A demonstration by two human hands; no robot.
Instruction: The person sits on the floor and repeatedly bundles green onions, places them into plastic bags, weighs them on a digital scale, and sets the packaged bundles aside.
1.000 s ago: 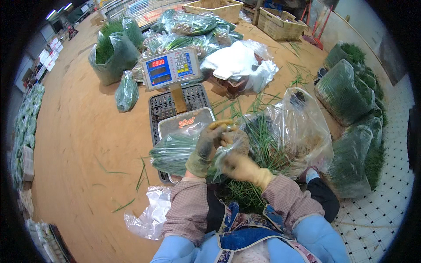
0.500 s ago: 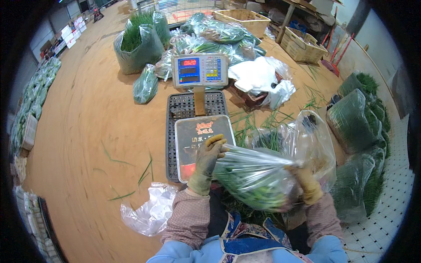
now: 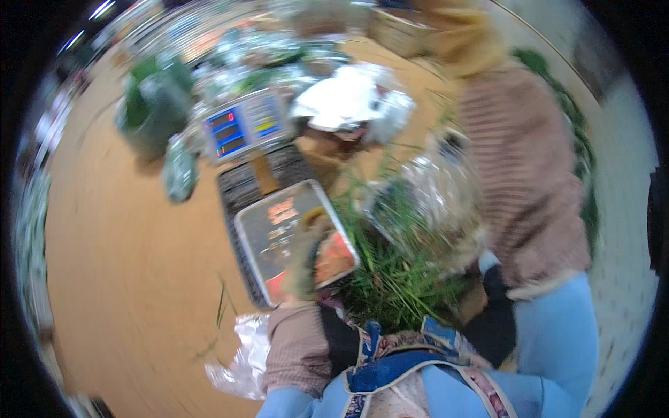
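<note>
My left hand (image 3: 306,244), in a dirty yellow-grey glove, is above the black and red pan of a digital scale (image 3: 258,223). Its fingers are smeared by motion, and no bag shows in it. My right hand (image 3: 463,38), in a yellow-brown glove, is stretched far forward at the upper right, its fingers blurred and partly cut off. To its left, at the top edge, is a blurred greyish see-through bag (image 3: 322,15); whether the hand touches it I cannot tell. Loose green stalks (image 3: 397,279) lie right of the scale, beside a crumpled clear bag (image 3: 446,198).
Behind the scale lie heaped bags of greens (image 3: 272,56), white plastic bags (image 3: 341,101) and a tall bag of greens (image 3: 150,104). A yellowish crate (image 3: 397,31) stands at the back. Crumpled plastic (image 3: 240,359) lies near my left forearm.
The clear bag of greens has left its place between my hands. My right hand has swung forward and up; my left has dropped over the scale pan. The view has turned, and the scale's display has changed.
</note>
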